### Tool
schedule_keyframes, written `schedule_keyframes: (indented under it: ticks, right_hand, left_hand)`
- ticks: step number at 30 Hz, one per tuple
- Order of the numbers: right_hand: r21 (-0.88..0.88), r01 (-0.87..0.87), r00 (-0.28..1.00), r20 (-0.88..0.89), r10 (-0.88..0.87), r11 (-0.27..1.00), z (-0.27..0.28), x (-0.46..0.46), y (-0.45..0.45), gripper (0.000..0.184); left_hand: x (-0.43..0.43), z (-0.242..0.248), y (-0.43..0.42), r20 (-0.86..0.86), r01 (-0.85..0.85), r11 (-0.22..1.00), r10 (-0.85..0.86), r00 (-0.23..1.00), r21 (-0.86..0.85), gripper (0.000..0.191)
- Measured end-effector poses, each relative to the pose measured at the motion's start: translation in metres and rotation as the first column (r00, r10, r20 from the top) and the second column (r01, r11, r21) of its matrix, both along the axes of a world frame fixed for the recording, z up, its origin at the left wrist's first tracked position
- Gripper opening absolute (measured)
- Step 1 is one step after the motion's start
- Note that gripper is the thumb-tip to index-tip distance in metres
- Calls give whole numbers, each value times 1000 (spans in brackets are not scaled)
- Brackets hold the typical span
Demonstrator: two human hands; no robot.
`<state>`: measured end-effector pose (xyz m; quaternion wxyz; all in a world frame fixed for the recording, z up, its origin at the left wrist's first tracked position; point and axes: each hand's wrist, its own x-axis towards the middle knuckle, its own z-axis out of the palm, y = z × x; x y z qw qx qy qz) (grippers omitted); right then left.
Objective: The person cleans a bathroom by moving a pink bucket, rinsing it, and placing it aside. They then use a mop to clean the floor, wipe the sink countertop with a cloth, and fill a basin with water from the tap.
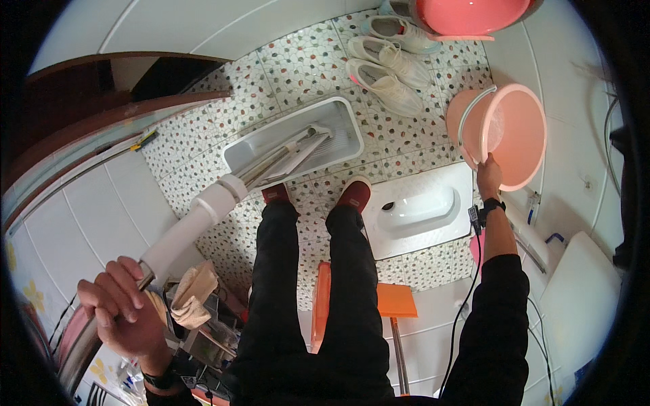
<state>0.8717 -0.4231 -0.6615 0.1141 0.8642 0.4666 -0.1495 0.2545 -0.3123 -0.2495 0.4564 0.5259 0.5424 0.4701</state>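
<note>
My left hand [122,307] is curled around the metal handle of a flat mop at the lower left. A white plastic sleeve [177,236] covers the handle's middle part. The white mop head [304,149] rests inside a long grey plastic basin [299,171] on the floor. On the right, my right hand [490,177] holds the near rim of a peach plastic bucket [467,114]. The bucket tilts, its mouth turned to the right, and some foam or suds seem to cling inside. Its pale bail handle hangs over the outer side.
A white squat toilet [419,210] is set in the patterned tile floor [299,61], left of my right hand. Several pale sneakers [383,86] line the far side below a pink basin [475,15]. An orange dustpan [396,299] and a cluttered rack [203,325] stand nearer me.
</note>
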Motion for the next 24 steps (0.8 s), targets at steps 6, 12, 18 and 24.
schedule_keyframes:
  ticks: [6,12,18,24]
  right_hand:
    - [64,-124,992,-26,126,990,33,11,0,36]
    - [-9,-316,939,-142,312,949,84,12,-1,25]
    - [-129,-539,827,-272,493,833,134,-34,-16,22]
    - [-96,-693,674,-440,594,715,205,-108,-28,17]
  left_hand:
    - [-5,1,0,-3,-19,999,19,1000,-32,31]
    - [-16,3,-9,20,-19,998,20,1000,-56,30]
    - [-21,6,-30,46,-47,993,53,998,-110,27]
    - [-37,20,-38,147,-50,993,66,987,-109,27]
